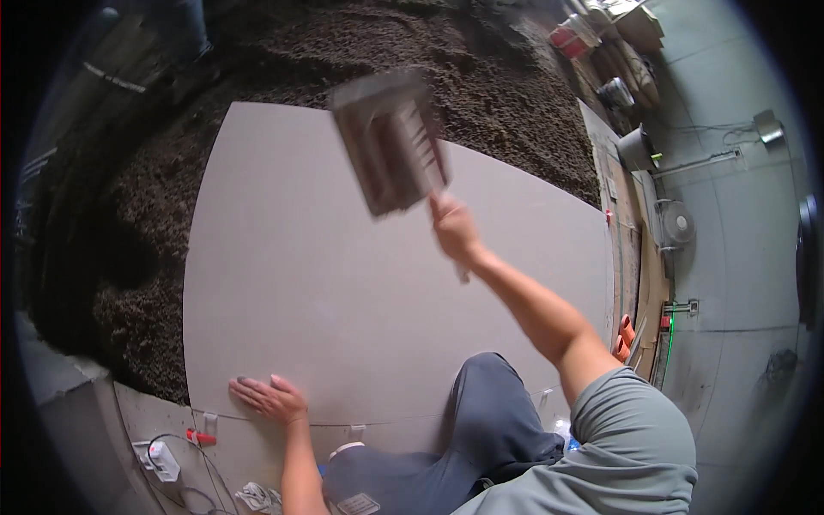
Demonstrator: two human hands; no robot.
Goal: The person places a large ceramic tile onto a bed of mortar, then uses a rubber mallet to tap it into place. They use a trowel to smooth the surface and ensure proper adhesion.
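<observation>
A large pale tile (283, 257) lies on a bed of dark, crumbly mortar (154, 206). My right hand (455, 227) is wrapped round the handle of a big mallet (390, 142) with a blocky grey and dark red head. The mallet is raised over the far part of the tile and is blurred by motion. Near the tile's left front corner, my left hand (270, 397) rests flat on the surface, fingers stretched out. White clips (358, 427) sit along the seam at the tile's near edge.
At left front are a red tool (201, 437) and a white plug box (159, 459) with a cable. Along the right side stand a dark bucket (637, 149), a round grey device (677, 223) and orange pieces (624, 337). A green laser line (670, 343) shows there. Someone's leg (184, 30) is at far left.
</observation>
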